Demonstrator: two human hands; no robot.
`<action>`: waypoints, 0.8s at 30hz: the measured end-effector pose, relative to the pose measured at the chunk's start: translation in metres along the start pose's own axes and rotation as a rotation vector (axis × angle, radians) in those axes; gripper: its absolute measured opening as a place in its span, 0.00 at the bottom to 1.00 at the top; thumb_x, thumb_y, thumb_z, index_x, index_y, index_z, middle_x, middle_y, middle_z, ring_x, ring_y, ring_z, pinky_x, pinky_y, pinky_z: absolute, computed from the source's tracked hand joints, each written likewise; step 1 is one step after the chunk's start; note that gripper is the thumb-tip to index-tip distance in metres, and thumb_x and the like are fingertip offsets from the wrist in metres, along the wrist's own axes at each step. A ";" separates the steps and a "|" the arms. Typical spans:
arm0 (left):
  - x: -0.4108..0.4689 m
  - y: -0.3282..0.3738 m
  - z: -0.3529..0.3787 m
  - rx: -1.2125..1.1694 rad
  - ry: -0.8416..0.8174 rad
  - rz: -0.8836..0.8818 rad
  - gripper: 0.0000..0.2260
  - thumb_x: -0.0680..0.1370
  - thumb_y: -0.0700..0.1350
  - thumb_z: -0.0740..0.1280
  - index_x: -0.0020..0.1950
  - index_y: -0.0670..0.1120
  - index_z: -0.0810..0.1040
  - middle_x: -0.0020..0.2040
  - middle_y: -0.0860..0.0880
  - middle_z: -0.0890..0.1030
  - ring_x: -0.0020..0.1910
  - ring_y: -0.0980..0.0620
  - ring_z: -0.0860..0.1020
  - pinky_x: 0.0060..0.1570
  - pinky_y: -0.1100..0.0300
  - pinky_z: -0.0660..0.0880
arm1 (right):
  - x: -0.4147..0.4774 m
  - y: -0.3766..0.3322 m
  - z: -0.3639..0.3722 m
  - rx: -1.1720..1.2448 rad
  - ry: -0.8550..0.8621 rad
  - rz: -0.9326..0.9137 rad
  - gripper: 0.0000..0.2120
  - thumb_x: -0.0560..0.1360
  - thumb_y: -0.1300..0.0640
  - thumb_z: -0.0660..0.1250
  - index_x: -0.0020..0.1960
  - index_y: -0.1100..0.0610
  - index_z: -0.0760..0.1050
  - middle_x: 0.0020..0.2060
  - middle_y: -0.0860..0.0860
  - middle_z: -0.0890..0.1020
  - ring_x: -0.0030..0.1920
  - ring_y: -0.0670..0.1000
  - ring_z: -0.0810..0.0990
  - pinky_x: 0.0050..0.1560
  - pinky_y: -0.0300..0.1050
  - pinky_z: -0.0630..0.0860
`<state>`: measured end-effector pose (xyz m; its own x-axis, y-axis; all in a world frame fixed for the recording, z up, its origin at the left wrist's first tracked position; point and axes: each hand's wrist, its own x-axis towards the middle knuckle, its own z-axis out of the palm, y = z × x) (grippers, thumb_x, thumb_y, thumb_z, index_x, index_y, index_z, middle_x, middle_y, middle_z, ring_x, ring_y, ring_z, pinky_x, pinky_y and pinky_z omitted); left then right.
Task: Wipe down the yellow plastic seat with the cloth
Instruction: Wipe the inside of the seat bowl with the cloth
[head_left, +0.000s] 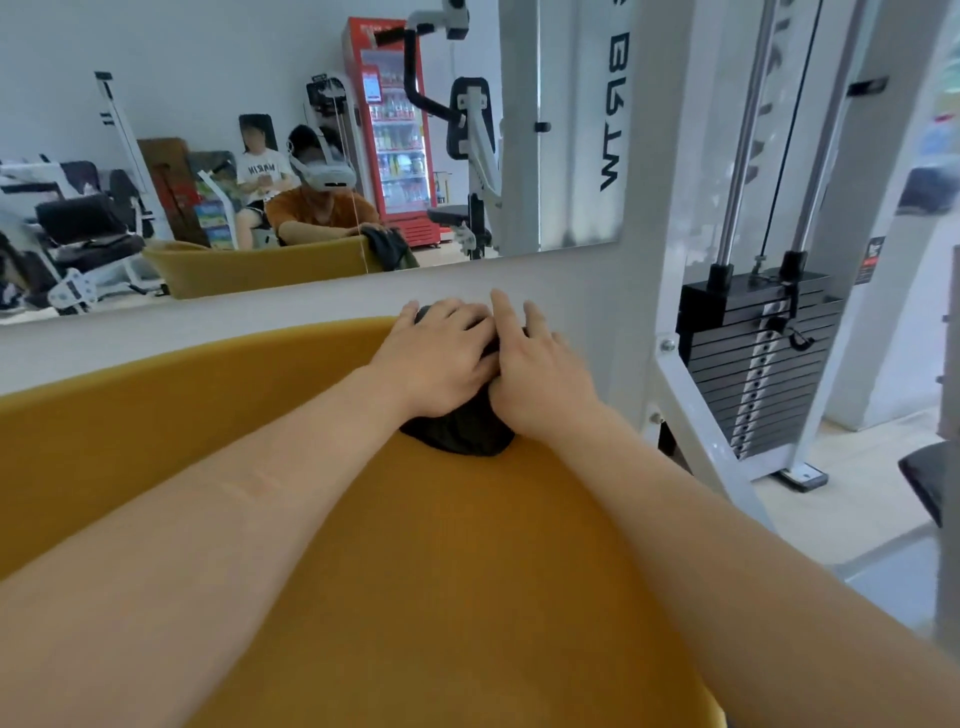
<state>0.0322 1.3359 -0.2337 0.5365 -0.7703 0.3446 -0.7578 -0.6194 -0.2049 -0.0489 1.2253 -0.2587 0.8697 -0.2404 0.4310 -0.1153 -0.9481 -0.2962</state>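
Observation:
The yellow plastic seat (415, 571) fills the lower half of the view, its curved back rim running across the middle. A black cloth (462, 431) lies bunched against the upper right part of the seat back, near the rim. My left hand (441, 353) presses flat on the cloth with fingers spread over the rim. My right hand (540, 369) lies beside it, touching it, also pressing on the cloth. Most of the cloth is hidden under both hands.
A wall mirror (260, 156) directly behind the seat reflects a gym, a seated person and a red drinks fridge. A white cable machine frame (691, 405) with a black weight stack (753, 364) stands close on the right. Light floor (857, 509) lies beyond it.

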 end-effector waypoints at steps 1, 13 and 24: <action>-0.001 -0.001 0.001 0.035 0.010 0.005 0.24 0.81 0.58 0.47 0.75 0.52 0.60 0.75 0.52 0.63 0.75 0.48 0.57 0.73 0.39 0.51 | 0.000 0.001 0.005 0.003 0.010 0.012 0.36 0.76 0.59 0.57 0.78 0.51 0.42 0.76 0.61 0.54 0.68 0.66 0.66 0.63 0.59 0.68; -0.054 -0.115 -0.001 0.155 -0.024 -0.516 0.21 0.82 0.58 0.48 0.72 0.52 0.64 0.69 0.45 0.70 0.68 0.40 0.66 0.68 0.40 0.60 | -0.013 0.000 0.021 -0.152 0.165 0.021 0.28 0.77 0.56 0.58 0.76 0.49 0.55 0.68 0.54 0.71 0.61 0.59 0.73 0.60 0.55 0.71; -0.048 -0.111 0.005 0.143 0.057 -0.280 0.21 0.82 0.58 0.50 0.74 0.55 0.60 0.68 0.48 0.72 0.65 0.44 0.70 0.62 0.47 0.65 | 0.034 -0.078 0.070 -0.203 0.261 -0.116 0.29 0.74 0.54 0.58 0.74 0.53 0.58 0.69 0.55 0.69 0.71 0.57 0.64 0.72 0.59 0.52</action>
<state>0.0925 1.4412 -0.2317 0.6925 -0.5596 0.4553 -0.5217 -0.8244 -0.2198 0.0230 1.3052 -0.2803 0.7333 -0.1488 0.6634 -0.1388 -0.9880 -0.0682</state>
